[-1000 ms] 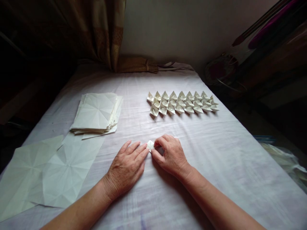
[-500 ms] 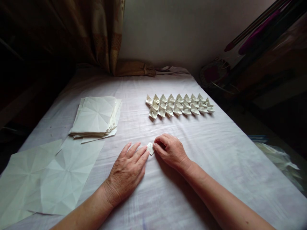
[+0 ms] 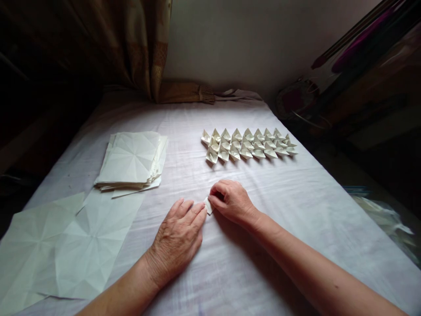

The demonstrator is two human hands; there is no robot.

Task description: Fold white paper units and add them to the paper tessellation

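Head view. The small folded paper piece lies on the white cloth between both hands. Left hand lies flat, fingers extended, fingertips touching the piece; right hand has its fingers curled, pinching the piece's far edge. Beyond: rows of finished folded pieces. To the left: a stack of creased sheets (two loose sheets lie nearer the viewer)

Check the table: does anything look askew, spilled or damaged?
Nothing looks spilled or torn. Only the stack is slightly untidy: lower sheets jut out at its near and right edges. The folded pieces sit in neat rows. The left hand and right hand meet at one small piece.
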